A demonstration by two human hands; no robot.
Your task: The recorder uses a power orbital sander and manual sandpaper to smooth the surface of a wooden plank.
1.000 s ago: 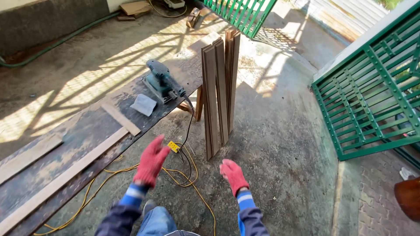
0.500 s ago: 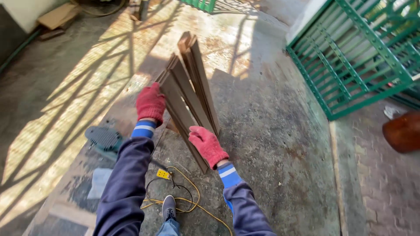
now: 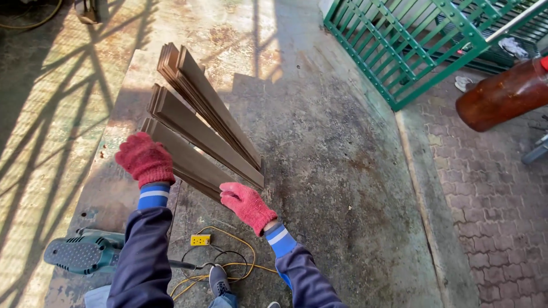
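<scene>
While the left hand (image 3: 145, 158) closes its gloved fingers (image 3: 132, 154) over the upper edge of the lowest wooden plank (image 3: 188, 162), the right hand (image 3: 246, 204) clamps the same bundle's near end from below. The planks (image 3: 205, 114) fan out tilted, leaning over the edge of the rusty desk (image 3: 108, 194). Both grips should stay firm and evenly spread, as the fanned boards look liable to slip apart. A green sander (image 3: 85, 254) lies on the desk, with a yellow cable (image 3: 228, 268) on the concrete floor (image 3: 342, 171).
</scene>
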